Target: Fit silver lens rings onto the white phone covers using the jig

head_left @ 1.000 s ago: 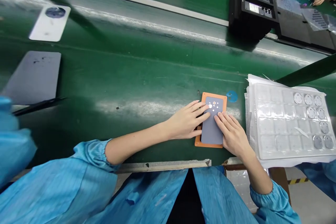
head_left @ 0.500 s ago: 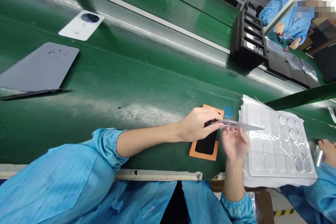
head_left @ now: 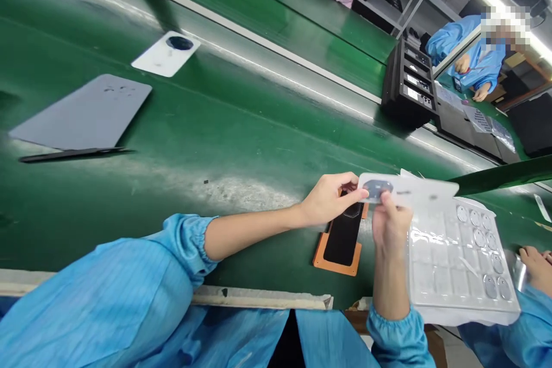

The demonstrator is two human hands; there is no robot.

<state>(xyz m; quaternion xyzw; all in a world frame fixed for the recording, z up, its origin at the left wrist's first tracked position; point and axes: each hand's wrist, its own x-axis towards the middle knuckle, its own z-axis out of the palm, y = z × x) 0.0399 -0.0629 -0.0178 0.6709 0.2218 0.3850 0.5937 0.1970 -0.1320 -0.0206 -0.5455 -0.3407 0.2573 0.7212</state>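
A white phone back cover [head_left: 425, 192] with a dark camera area at its left end is held up with its broad face towards me. My left hand [head_left: 330, 201] pinches that left end between thumb and fingers. From below, my right hand [head_left: 390, 224] grips the same cover, thumb on the face beside the camera area and fingers behind. Under my left hand lies an orange fixture [head_left: 336, 267] with a dark phone-shaped piece [head_left: 342, 238] in it; the fingers hide its upper part.
A clear plastic tray [head_left: 444, 267] with several round silvery parts lies at right, beside a neighbour's hand [head_left: 537, 267]. Far left are a grey panel [head_left: 86, 115], dark tweezers [head_left: 73, 154] and another white back cover [head_left: 161, 60]. Black stacked trays [head_left: 394, 89] stand behind.
The cover has turned from nearly edge-on to face me. My right hand, previously open beneath it, has closed on it with the thumb on top. My left hand keeps its pinch.
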